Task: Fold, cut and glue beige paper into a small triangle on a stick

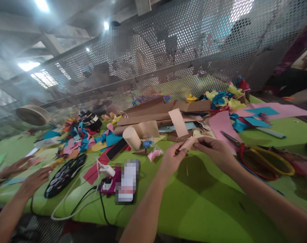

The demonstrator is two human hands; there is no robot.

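Note:
My left hand (172, 157) and my right hand (214, 150) meet above the green table (198, 202). Both pinch a small tan piece of paper (188, 143) between thumb and fingers, the left at its lower end, the right at its upper right end. The paper is held a little above the table top. A thin sliver (187, 170) lies on the green surface just below my hands.
Red-handled scissors (246, 153) and yellow-handled scissors (274, 158) lie to the right. A tan paper roll (132, 137), brown card strips (155, 116) and coloured scraps fill the back. A phone (128, 182) with cables and a black palette (64, 175) lie left, near another person's hands (29, 179).

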